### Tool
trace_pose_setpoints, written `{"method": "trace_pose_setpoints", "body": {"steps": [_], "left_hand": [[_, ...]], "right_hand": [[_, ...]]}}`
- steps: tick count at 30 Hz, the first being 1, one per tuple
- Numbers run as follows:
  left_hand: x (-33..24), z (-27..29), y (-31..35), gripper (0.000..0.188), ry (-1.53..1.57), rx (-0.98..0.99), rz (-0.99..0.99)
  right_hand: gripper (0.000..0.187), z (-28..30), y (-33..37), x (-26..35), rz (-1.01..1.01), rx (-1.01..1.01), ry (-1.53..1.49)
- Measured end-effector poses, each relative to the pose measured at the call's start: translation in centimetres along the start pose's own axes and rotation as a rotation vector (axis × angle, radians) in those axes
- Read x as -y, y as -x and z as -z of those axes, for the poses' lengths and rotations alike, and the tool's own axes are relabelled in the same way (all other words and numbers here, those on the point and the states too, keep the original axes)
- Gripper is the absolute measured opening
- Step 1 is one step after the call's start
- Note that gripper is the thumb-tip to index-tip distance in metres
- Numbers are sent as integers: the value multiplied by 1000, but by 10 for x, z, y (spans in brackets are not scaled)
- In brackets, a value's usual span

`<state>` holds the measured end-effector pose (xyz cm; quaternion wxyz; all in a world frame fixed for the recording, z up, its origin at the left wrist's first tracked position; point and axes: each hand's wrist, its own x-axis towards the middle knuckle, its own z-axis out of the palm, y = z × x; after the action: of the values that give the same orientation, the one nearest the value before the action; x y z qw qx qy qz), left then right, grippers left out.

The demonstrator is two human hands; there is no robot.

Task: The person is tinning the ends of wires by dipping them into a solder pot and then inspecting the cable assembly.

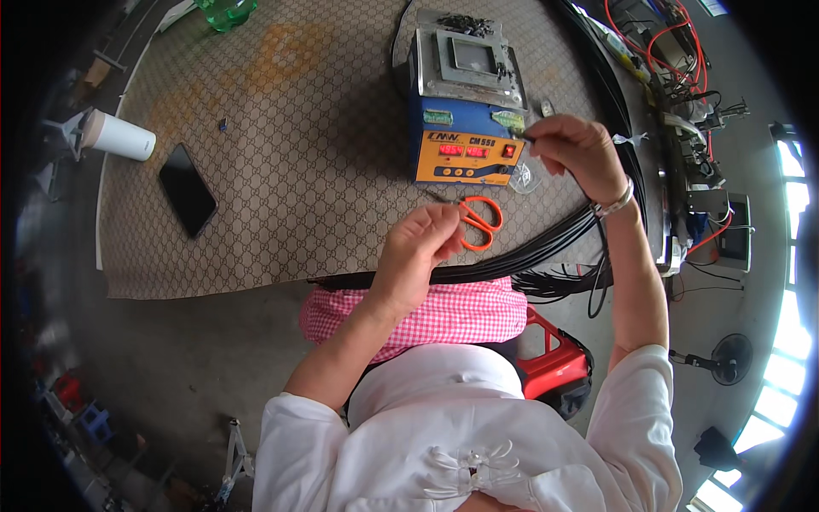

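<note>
My right hand [582, 155] is raised beside the solder pot [465, 158], a blue box with an orange front panel, a lit red display and a square metal well on top. Its thumb and fingers pinch a thin black cable [602, 243], whose small dark end pokes out toward the box. My left hand [418, 252] is closed, thumb against the fingers, in front of the box; whatever it may hold is hidden. Just past its fingertips lie orange-handled scissors [483, 224], their blades pointing up and left.
A bundle of black cables [546, 252] curves along the table's near and right edges. A phone [188, 189] and white cup [119, 135] are at left, a green bottle [226, 12] at the far edge. A clear round dish [525, 179] sits beside the solder pot. Patterned cloth [281, 171] covers the table.
</note>
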<state>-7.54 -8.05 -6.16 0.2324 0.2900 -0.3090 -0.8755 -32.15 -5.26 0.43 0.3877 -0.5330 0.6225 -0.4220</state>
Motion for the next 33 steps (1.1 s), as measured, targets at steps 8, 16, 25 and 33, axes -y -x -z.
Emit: {"method": "trace_pose_setpoints", "body": {"steps": [8,16,25,33], "left_hand": [[46,39,14,15,-426,-89,-197],[55,53,15,14,-578,-189,-291],[54,57,12,14,-529,-175,-237],[55,58,10,14,-522,-168,-237]], "right_hand": [[15,24,-51,2,79,-207,609],[15,25,-87,-1,124,-180,809],[14,29,-106,-12,167,-106,939],[14,28,-112,-16,165,-91,962]]}}
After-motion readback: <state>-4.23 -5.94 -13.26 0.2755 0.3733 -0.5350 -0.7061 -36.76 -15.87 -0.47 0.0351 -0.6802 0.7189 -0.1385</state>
